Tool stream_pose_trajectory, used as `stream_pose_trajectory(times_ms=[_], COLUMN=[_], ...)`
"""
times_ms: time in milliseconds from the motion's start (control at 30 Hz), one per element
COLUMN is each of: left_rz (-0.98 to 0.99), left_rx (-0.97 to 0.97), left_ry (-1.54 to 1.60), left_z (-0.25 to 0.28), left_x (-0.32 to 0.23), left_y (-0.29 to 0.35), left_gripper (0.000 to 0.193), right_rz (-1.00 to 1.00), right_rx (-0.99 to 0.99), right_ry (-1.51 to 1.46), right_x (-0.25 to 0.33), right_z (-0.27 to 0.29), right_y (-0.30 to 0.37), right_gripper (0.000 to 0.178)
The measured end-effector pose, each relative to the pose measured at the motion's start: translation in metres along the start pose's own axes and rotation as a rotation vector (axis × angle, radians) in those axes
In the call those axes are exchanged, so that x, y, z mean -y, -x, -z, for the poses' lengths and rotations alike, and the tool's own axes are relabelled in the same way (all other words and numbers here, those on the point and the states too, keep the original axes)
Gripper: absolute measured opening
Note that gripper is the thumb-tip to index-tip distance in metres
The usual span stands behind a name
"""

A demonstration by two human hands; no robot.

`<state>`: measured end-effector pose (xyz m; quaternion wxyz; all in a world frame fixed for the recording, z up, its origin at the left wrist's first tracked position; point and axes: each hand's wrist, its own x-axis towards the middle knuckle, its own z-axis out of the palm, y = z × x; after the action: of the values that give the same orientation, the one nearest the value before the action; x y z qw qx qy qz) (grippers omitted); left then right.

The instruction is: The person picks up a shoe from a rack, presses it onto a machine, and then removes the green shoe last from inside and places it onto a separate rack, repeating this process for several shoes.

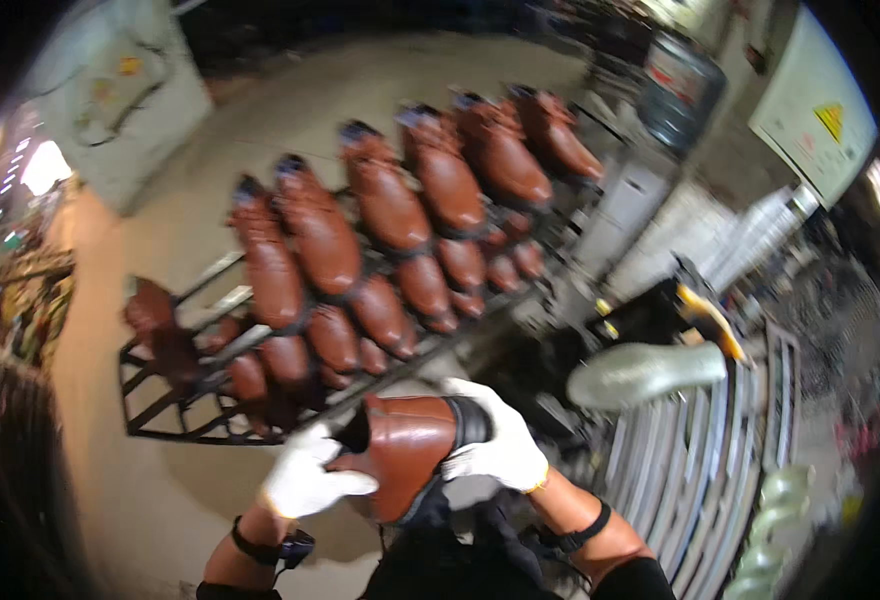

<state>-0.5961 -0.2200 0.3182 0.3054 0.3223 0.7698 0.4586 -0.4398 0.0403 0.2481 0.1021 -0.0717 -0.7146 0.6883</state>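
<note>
A brown, smooth-leather boot with black parts [410, 450] lies nearest the camera, held low in front of the body, near the front edge of the rack and clear of it. A dark opening shows at its left side and a black band at its right end; blur makes it hard to tell which way the toe points.

The left hand, in a white knit glove [310, 472], has its grip closed on the boot's left side, beside the opening, with a finger reaching over the leather. The right hand, in a matching white glove [500, 440], is clamped around the black band at the other end. Each wrist wears a black strap [585, 527].

Beyond stands a black metal frame rack [175, 437], bearing two rows of glossy brown boots [390, 205], the upper ones with rounded toes toward the person. To the right, a pale green, translucent foot-shaped form [650, 375] lies near curved grey metal slats [680, 470].

To handle the boot well, I would share its weight between both hands, pressing with flat fingers rather than fingertips so the leather does not dent or smear. Turning should come from the wrists together, so the shaft is not twisted. Elbows kept in and the boot held clear of the rack's bars should guard against scuffs; clean gloves matter on such a shiny surface.
</note>
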Motion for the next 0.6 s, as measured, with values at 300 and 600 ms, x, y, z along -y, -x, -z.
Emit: stream_pose_trajectory(times_ms=[300, 600], left_rz=[-0.043, -0.163], left_rx=[-0.877, -1.18], left_ry=[-0.512, 0.053], left_z=[0.17, 0.251], left_x=[-0.041, 0.073], left_y=[-0.03, -0.116], left_gripper=[0.025, 0.101], right_rz=[-0.452, -0.474], right_rx=[-0.273, -0.36], right_ry=[-0.343, 0.133], right_x=[-0.113, -0.144], right_z=[-0.024, 0.005], right_y=[0.042, 0.11], right_gripper=[0.064, 0.057])
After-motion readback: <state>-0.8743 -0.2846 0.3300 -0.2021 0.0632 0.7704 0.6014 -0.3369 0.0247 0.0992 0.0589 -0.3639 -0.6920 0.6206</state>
